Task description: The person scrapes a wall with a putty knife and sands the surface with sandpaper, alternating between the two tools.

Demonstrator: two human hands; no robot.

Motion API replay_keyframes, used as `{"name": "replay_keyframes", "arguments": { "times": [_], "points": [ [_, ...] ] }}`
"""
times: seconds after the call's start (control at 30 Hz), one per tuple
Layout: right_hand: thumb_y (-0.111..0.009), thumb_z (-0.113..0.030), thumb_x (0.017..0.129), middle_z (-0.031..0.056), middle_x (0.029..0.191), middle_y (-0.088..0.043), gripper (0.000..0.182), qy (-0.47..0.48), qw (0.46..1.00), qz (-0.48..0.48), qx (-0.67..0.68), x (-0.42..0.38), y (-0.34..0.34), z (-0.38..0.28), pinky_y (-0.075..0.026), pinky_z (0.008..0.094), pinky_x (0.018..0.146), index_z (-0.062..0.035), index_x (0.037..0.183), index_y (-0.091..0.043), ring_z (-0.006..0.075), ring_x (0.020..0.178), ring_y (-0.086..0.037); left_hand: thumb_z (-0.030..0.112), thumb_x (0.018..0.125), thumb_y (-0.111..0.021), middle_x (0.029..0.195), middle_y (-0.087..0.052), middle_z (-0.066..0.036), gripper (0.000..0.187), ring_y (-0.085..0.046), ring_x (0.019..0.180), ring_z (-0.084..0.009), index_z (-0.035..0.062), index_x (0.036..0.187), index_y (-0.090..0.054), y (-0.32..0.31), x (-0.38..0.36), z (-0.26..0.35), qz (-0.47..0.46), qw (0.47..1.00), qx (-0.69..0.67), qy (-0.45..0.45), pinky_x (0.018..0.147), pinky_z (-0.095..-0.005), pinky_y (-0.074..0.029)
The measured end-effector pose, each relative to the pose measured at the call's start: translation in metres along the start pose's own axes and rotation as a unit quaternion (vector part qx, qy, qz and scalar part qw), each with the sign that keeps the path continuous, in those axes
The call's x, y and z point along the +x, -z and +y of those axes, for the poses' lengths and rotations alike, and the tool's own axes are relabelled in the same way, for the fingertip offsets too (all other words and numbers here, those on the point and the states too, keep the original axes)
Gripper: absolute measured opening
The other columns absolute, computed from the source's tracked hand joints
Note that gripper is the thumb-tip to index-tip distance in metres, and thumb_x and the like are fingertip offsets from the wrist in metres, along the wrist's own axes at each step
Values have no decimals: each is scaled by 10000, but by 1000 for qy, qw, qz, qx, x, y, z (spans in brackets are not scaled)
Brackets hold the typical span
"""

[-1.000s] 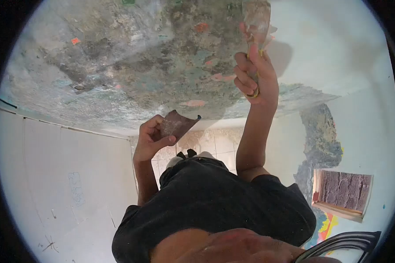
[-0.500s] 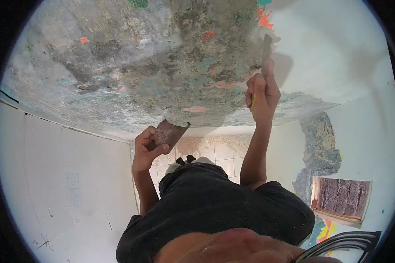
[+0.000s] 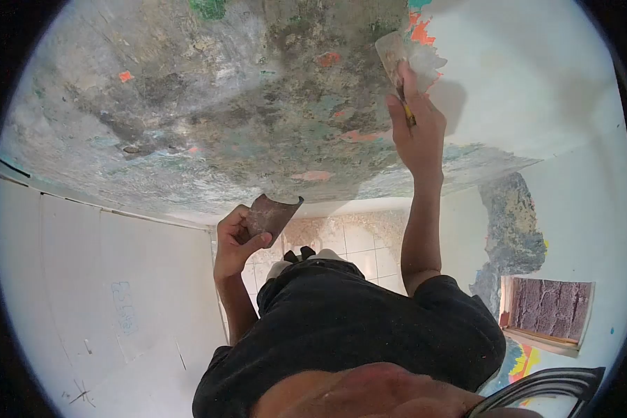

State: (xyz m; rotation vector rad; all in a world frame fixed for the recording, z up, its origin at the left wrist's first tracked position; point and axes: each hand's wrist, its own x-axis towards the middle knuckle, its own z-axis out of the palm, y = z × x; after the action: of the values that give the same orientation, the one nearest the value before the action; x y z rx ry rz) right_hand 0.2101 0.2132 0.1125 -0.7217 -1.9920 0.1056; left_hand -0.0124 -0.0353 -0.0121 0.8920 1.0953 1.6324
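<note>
My right hand is wrapped round the yellow and dark handle of a putty knife. Its wide, pale-smeared blade lies over the bare grey wall, close to the ragged edge of the white paint. Orange flecks and a small grey patch show along that edge. Lower down on the left, my left hand pinches a curled sheet of brown sandpaper between thumb and fingers. The sheet is in front of my body, near the foot of the wall.
Below me are white floor tiles with brownish dust along the wall. A pale panelled wall stands at left. On the right wall are a stripped grey patch and a small framed opening. Dark cables cross the lower right corner.
The putty knife has turned from edge-on to showing its flat blade, tilting left over the bare wall. My right arm has shifted slightly right; my left hand still holds the sandpaper in nearly the same spot.
</note>
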Motion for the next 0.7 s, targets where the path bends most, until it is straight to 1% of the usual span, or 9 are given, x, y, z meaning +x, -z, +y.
{"name": "replay_keyframes", "arguments": {
  "times": [0.07,0.27,0.37,0.43,0.5,0.53,0.6,0.67,0.7],
  "points": [
    [-640,-137,910,157,945,-704,494,-37,999,-18,-5,4,2,-8,-538,355,702,-141,1385,-502,280,835,-706,-47,756,-743,855,-632,-7,260,-575,767,-56,33,931,-569,1,2,-2,1,1000,-6,-3,660,-224,-470],
    [-649,-86,893,153,1072,-696,505,-51,998,5,31,7,-5,-12,-541,341,740,-119,1378,-513,260,905,-707,-48,759,-742,846,-635,-5,260,-577,760,-58,31,936,-569,-5,14,2,-9,1000,-22,-4,663,-222,-475],
    [-646,-73,890,154,1077,-696,510,-62,998,-16,25,4,-2,-16,-538,321,758,-106,1380,-508,231,933,-705,-61,760,-734,835,-635,-4,259,-579,757,-56,31,939,-570,-4,20,3,-6,1000,-20,3,659,-223,-475],
    [-642,-77,898,150,1110,-691,505,-98,992,-22,75,10,-2,-20,-534,318,787,-107,1383,-506,211,956,-697,-67,761,-730,831,-635,-4,260,-579,757,-54,31,941,-571,-1,24,1,-9,1000,-13,2,657,-223,-475],
    [-630,-83,911,136,1077,-699,494,-125,985,-19,114,4,-1,-16,-533,301,740,-113,1388,-501,180,877,-687,-71,761,-728,830,-636,-4,263,-580,758,-52,32,945,-571,2,27,-3,-16,1000,-8,-4,655,-221,-474],
    [-619,-88,921,124,1027,-709,487,-129,983,-12,132,-2,-4,-10,-535,286,679,-118,1391,-498,160,786,-681,-68,760,-730,830,-636,-5,262,-579,757,-51,32,942,-571,1,26,-2,-18,1000,-9,4,655,-221,-473],
    [-593,-110,942,66,866,-633,465,-201,936,-17,289,-1,-5,-13,-468,227,532,-119,1392,-481,105,604,-581,-61,758,-735,832,-636,-6,261,-576,756,-49,33,938,-571,-1,28,2,-19,1000,-11,9,657,-219,-471],
    [-561,-145,963,-27,645,-459,439,-331,777,-43,534,-5,7,-27,-332,143,360,-109,1387,-453,37,422,-392,-57,756,-740,835,-637,-8,259,-576,757,-51,33,931,-571,0,31,1,-13,1000,-15,2,654,-220,-469],
    [-538,-169,978,-31,638,-421,421,-348,730,-50,586,-5,9,-26,-312,149,326,-122,1384,-438,35,398,-364,-54,756,-743,837,-637,-9,258,-575,757,-51,33,927,-571,-1,33,0,-11,1000,-17,0,653,-220,-469]
  ]
}}
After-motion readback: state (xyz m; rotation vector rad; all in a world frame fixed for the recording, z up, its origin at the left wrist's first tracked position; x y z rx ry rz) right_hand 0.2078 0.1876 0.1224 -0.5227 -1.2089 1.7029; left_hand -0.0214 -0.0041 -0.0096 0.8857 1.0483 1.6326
